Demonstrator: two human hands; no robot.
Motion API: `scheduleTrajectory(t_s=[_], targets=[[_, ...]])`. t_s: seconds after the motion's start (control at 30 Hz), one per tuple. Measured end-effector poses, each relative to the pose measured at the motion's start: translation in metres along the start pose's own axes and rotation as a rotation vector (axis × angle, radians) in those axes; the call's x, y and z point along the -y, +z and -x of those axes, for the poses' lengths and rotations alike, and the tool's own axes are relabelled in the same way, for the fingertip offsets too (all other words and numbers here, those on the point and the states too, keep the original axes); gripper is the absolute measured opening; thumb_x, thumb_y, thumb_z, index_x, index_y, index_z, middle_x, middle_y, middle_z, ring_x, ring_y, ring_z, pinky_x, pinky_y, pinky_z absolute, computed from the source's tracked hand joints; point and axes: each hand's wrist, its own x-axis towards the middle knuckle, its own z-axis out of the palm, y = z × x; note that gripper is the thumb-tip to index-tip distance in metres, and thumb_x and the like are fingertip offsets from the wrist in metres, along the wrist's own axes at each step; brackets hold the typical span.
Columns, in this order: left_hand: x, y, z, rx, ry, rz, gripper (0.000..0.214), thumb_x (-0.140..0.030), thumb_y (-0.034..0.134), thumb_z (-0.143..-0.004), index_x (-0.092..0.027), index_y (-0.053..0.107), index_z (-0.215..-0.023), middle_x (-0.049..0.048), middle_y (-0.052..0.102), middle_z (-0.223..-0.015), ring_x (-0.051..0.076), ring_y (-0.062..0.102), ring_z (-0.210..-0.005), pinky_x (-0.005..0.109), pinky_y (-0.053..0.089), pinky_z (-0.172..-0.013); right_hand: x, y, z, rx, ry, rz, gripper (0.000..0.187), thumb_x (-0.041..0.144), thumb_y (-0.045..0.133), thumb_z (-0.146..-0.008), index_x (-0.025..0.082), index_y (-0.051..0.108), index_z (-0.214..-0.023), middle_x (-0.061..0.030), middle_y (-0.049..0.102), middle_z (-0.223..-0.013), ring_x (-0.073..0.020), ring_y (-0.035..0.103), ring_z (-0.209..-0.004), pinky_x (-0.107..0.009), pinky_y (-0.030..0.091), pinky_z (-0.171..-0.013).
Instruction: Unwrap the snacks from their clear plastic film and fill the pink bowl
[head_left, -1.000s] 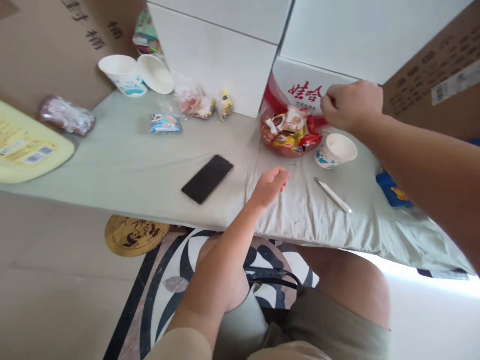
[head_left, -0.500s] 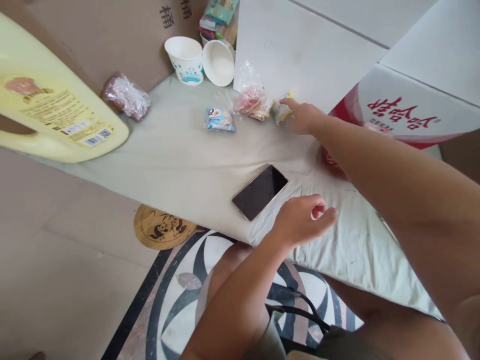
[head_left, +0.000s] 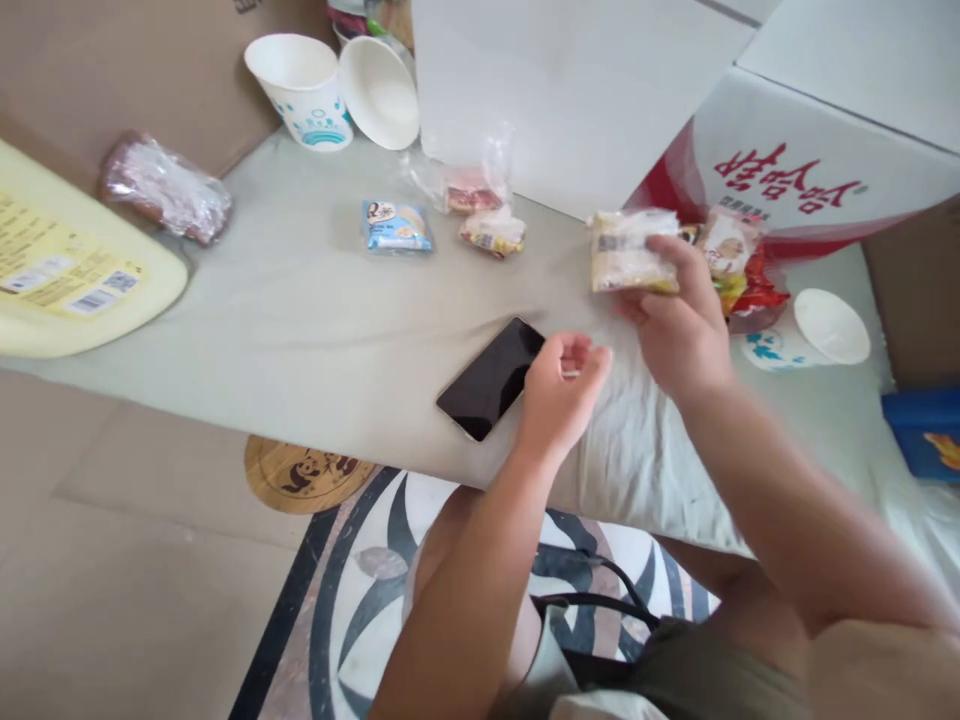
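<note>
My right hand [head_left: 679,330] is closed on a clear-wrapped yellowish snack packet [head_left: 626,250], lifted above the pale cloth-covered table [head_left: 300,300]. My left hand [head_left: 561,390] hovers at the table's front edge with its fingers curled, just right of a black phone [head_left: 491,378]; nothing shows in it. Behind the right hand lies a red bag of wrapped snacks [head_left: 739,270]. More small packets lie further left: a blue one [head_left: 397,226], a yellow-red one [head_left: 493,232] and a clear bag [head_left: 465,185].
Two paper cups [head_left: 304,90] stand at the back, a third cup [head_left: 814,330] lies on the right. A yellow jug [head_left: 67,270], a wrapped reddish bundle [head_left: 165,190], a red-and-white box [head_left: 795,170], white boxes [head_left: 555,90] and a blue packet [head_left: 926,435] surround the table.
My right hand reached left to the packets by the white box, took the yellowish packet and drew it back to the right. My left hand stayed near the phone.
</note>
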Motion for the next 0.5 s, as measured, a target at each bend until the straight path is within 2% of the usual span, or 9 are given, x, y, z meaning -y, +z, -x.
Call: scheduleTrajectory(t_s=[0.07, 0.13, 0.2, 0.27, 0.3, 0.33, 0.4, 0.43, 0.5], targets=[[0.005, 0.010, -0.004, 0.027, 0.012, 0.098, 0.039, -0.035, 0.076, -0.082, -0.022, 0.056, -0.112, 0.0072, 0.067, -0.115, 0.019, 0.066, -0.102, 0.030, 0.052, -0.085, -0.005, -0.009, 0.045, -0.021, 0.027, -0.174, 0.050, 0.034, 0.054, -0.085, 0.041, 0.049, -0.134, -0.0022, 0.062, -0.136, -0.0247, 0.070, -0.109, -0.047, 0.060, -0.090], [0.011, 0.021, -0.007, 0.129, 0.009, 0.146, 0.051, -0.037, 0.079, -0.080, -0.024, 0.052, -0.120, 0.0083, 0.067, -0.119, 0.021, 0.067, -0.107, 0.032, 0.053, -0.089, -0.011, -0.016, 0.081, -0.006, 0.048, -0.212, 0.051, 0.040, 0.057, -0.087, 0.042, 0.049, -0.137, -0.0026, 0.063, -0.137, -0.0272, 0.068, -0.117, -0.051, 0.059, -0.094], [0.018, 0.032, -0.008, 0.182, -0.030, 0.130, 0.051, -0.037, 0.079, -0.079, -0.022, 0.051, -0.118, 0.0079, 0.069, -0.112, 0.020, 0.069, -0.101, 0.033, 0.055, -0.087, -0.016, -0.027, 0.106, 0.052, 0.069, -0.159, 0.052, 0.042, 0.062, -0.088, 0.044, 0.050, -0.138, -0.0022, 0.062, -0.141, -0.0291, 0.065, -0.125, -0.053, 0.059, -0.097], [0.023, 0.039, -0.008, 0.154, -0.066, 0.069, 0.047, -0.034, 0.079, -0.079, -0.021, 0.052, -0.115, 0.0069, 0.069, -0.109, 0.018, 0.069, -0.094, 0.031, 0.056, -0.084, -0.022, -0.048, 0.121, 0.109, 0.080, -0.045, 0.047, 0.040, 0.065, -0.087, 0.046, 0.057, -0.133, -0.0014, 0.060, -0.145, -0.0305, 0.061, -0.131, -0.052, 0.059, -0.095], [0.026, 0.041, -0.008, 0.129, -0.070, 0.032, 0.045, -0.032, 0.078, -0.078, -0.021, 0.052, -0.114, 0.0061, 0.069, -0.109, 0.017, 0.069, -0.092, 0.030, 0.056, -0.082, -0.025, -0.063, 0.127, 0.095, 0.077, 0.046, 0.040, 0.039, 0.065, -0.087, 0.044, 0.062, -0.127, -0.0019, 0.062, -0.143, -0.0312, 0.060, -0.131, -0.053, 0.059, -0.094], [0.028, 0.043, -0.009, 0.106, -0.064, -0.007, 0.043, -0.029, 0.077, -0.078, -0.022, 0.053, -0.113, 0.0051, 0.069, -0.108, 0.016, 0.068, -0.090, 0.029, 0.056, -0.081, -0.029, -0.080, 0.131, 0.044, 0.075, 0.161, 0.032, 0.037, 0.064, -0.087, 0.041, 0.066, -0.119, -0.0035, 0.065, -0.139, -0.0320, 0.061, -0.130, -0.053, 0.059, -0.094], [0.031, 0.044, -0.010, 0.069, -0.042, -0.079, 0.041, -0.026, 0.076, -0.077, -0.023, 0.053, -0.111, 0.0034, 0.068, -0.107, 0.015, 0.067, -0.088, 0.028, 0.055, -0.078, -0.040, -0.118, 0.139, -0.159, 0.101, 0.450, 0.020, 0.034, 0.061, -0.086, 0.034, 0.069, -0.104, -0.0081, 0.072, -0.122, -0.0333, 0.066, -0.119, -0.057, 0.055, -0.096], [0.033, 0.044, -0.011, 0.055, -0.033, -0.109, 0.040, -0.026, 0.076, -0.077, -0.023, 0.054, -0.110, 0.0030, 0.068, -0.105, 0.014, 0.067, -0.086, 0.028, 0.055, -0.077, -0.047, -0.137, 0.144, -0.253, 0.145, 0.597, 0.021, 0.034, 0.059, -0.085, 0.031, 0.068, -0.104, -0.0100, 0.072, -0.115, -0.0339, 0.067, -0.114, -0.058, 0.053, -0.099], [0.036, 0.044, -0.012, 0.035, -0.017, -0.154, 0.039, -0.026, 0.076, -0.075, -0.023, 0.054, -0.108, 0.0029, 0.067, -0.104, 0.014, 0.067, -0.083, 0.028, 0.054, -0.075, -0.063, -0.173, 0.154, -0.333, 0.272, 0.837, 0.033, 0.033, 0.059, -0.080, 0.028, 0.066, -0.112, -0.0142, 0.070, -0.118, -0.0358, 0.065, -0.116, -0.059, 0.049, -0.104]])
